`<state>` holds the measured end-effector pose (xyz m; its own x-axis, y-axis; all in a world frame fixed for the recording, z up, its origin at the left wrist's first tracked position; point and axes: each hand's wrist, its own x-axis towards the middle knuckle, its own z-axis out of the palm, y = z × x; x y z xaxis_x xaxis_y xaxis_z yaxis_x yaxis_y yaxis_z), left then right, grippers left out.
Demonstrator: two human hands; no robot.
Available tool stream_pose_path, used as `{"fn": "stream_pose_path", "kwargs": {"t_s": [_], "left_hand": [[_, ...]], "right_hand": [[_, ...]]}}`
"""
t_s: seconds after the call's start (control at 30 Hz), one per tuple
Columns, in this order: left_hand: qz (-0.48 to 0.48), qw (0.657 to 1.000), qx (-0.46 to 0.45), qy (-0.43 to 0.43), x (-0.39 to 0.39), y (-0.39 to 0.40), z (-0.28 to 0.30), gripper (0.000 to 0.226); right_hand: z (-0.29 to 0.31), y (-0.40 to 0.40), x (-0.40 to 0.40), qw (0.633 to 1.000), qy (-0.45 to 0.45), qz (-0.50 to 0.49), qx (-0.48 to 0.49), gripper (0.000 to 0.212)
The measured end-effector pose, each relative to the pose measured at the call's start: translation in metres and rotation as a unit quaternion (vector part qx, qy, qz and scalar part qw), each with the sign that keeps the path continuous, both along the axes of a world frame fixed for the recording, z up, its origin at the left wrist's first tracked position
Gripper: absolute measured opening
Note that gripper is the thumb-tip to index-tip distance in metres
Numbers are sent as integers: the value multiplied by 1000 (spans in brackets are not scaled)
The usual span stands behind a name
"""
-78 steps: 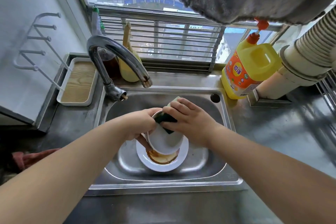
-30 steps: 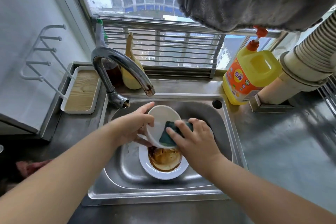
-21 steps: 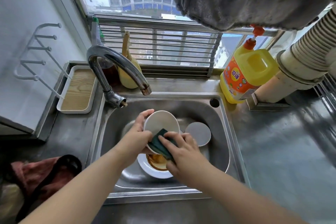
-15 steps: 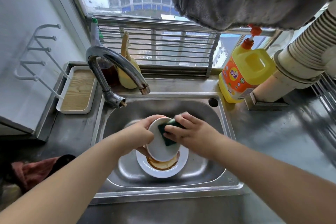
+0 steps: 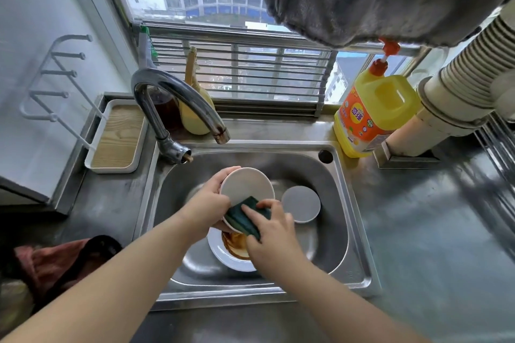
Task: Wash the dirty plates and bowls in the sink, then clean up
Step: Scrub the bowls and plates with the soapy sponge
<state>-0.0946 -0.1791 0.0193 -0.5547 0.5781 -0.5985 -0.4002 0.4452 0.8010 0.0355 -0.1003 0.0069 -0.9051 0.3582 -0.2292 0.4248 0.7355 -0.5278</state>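
Observation:
Over the steel sink (image 5: 345, 203), my left hand (image 5: 207, 205) grips a white bowl (image 5: 246, 185) by its left rim, tilted with the inside facing me. My right hand (image 5: 271, 227) holds a dark green sponge (image 5: 245, 217) against the bowl's lower inside edge. Under them a white plate (image 5: 223, 253) with brown sauce lies on the sink floor, partly hidden by my right hand. A second small white bowl (image 5: 301, 203) sits in the sink to the right.
A curved chrome tap (image 5: 178, 97) stands at the sink's back left. A yellow detergent jug (image 5: 373, 114) is at the back right corner. A white tray with a wooden base (image 5: 117, 139) sits left of the tap. A red cloth (image 5: 55, 262) lies on the left counter.
The sponge slid from the bowl's upper right down to its lower edge. The bowl tipped back, and the small bowl at the right came into view.

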Motion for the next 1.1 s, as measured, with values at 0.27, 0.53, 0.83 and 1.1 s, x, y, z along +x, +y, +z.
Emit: {"fn": "stream_pose_path", "kwargs": {"t_s": [0.27, 0.53, 0.83, 1.1], "left_hand": [[-206, 975, -83, -26, -16, -3, 21, 76], [-237, 970, -51, -28, -33, 2, 43, 76], [85, 993, 87, -11, 22, 4, 7, 71], [-177, 983, -35, 29, -13, -6, 18, 72]], "right_hand": [[11, 98, -25, 772, 140, 445, 432, 47], [10, 96, -21, 747, 239, 376, 493, 39], [-14, 18, -7, 945, 104, -22, 309, 57], [-16, 80, 5, 837, 212, 313, 395, 47]]}}
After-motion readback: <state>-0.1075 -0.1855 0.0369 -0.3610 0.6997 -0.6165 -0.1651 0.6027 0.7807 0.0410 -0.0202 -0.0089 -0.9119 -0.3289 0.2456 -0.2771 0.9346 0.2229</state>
